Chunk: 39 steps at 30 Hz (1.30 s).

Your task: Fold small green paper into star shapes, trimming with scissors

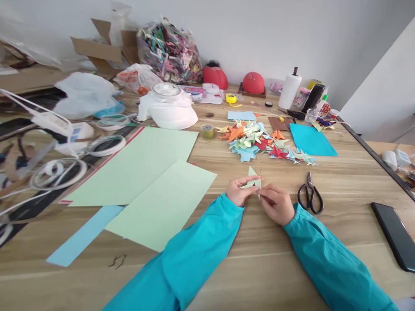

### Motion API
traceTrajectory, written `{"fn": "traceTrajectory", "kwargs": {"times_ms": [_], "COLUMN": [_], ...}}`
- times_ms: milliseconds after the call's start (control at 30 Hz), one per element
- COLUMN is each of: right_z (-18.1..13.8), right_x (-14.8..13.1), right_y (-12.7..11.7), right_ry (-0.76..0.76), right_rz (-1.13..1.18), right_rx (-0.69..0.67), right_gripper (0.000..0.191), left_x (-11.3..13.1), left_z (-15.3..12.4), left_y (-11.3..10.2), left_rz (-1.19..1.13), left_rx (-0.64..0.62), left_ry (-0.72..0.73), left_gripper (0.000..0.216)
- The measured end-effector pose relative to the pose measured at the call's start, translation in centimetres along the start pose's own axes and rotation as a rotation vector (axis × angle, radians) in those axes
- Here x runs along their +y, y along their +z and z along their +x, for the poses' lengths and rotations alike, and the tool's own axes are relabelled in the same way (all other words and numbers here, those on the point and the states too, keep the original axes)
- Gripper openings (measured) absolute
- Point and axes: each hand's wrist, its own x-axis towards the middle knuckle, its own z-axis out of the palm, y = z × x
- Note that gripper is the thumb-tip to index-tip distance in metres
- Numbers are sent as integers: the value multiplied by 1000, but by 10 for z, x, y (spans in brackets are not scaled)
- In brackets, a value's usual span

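A small pale green folded paper piece (pixel 253 171), with pointed tips like the paper cranes beyond it, is between my two hands above the table. My left hand (pixel 240 190) pinches it from the left, thumb and fingers closed on it. From the right, my right hand (pixel 277 202) has its fingertips closed on its lower edge. Black-handled scissors (pixel 310 194) lie just right of my right hand. Past my hands is a heap of folded paper cranes (pixel 249 138) in green, orange, red and blue.
Large pale green sheets (pixel 165 203) and a blue paper strip (pixel 86 235) lie left. A turquoise square (pixel 313 139) lies beyond the scissors. A phone (pixel 394 235) is at the right, a thread spool (pixel 207 131) behind the sheets. White cables (pixel 58 172) crowd the far left.
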Motion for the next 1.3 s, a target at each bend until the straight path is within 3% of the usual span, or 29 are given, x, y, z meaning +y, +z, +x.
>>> {"fn": "traceTrajectory", "kwargs": {"times_ms": [100, 300, 700, 933, 1300], "right_z": [2, 5, 5, 6, 10], "right_x": [-2, 2, 1, 3, 0], "right_y": [-3, -3, -1, 0, -3], "right_ry": [81, 387, 428, 479, 529], "right_rz": [144, 447, 485, 563, 665], "right_rx": [17, 190, 82, 88, 96], "right_gripper": [20, 18, 22, 24, 29], "left_x": [-2, -3, 6, 6, 0], "left_z": [2, 2, -5, -4, -3], "left_y": [-3, -3, 7, 5, 5], "left_rz": [8, 4, -158, -143, -35], "left_rx": [-29, -90, -91, -87, -100], "left_ry": [10, 19, -75, -128, -39], "left_gripper": [47, 52, 23, 22, 29]}}
